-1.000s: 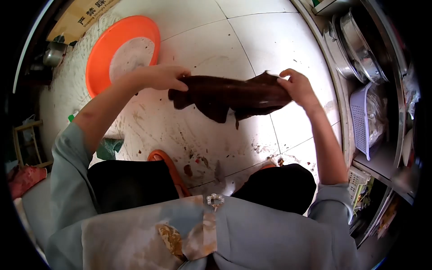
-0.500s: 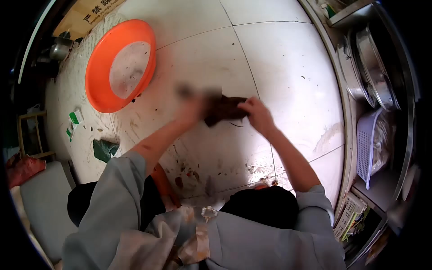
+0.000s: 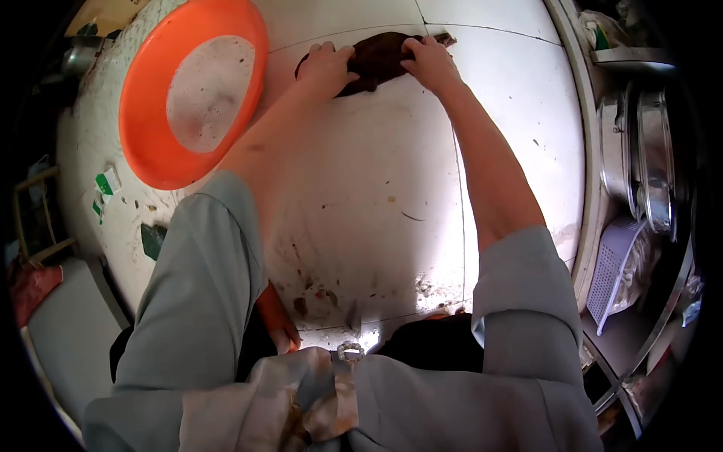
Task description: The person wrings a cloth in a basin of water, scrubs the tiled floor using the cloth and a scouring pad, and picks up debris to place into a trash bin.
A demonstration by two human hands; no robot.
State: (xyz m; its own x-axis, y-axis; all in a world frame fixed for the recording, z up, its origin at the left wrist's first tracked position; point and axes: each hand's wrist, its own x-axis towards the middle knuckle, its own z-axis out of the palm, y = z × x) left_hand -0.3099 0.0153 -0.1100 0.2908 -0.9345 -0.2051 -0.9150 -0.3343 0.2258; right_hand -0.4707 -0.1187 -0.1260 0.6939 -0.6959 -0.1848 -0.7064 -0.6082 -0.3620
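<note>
A dark brown cloth [image 3: 378, 59] lies bunched on the tiled floor at the top middle of the head view. My left hand [image 3: 327, 69] is closed over its left end, with the fingers bent into it. At the right end my right hand [image 3: 431, 63] grips the fabric between thumb and fingers. Both arms reach far forward, and the cloth seems pressed against the tiles. Part of it is hidden under my hands.
An orange basin [image 3: 139, 124] with cloudy liquid stands left of my left forearm. Dirt bits [image 3: 320, 294] litter the floor near my feet. Along the right, a shelf holds metal pots [image 3: 655, 162] and a purple basket [image 3: 611, 264]. A grey padded seat [image 3: 68, 331] is at lower left.
Both hands have moved forward, away from my body, with the cloth, which now lies on the floor spread wider between them. The view has shifted too.
</note>
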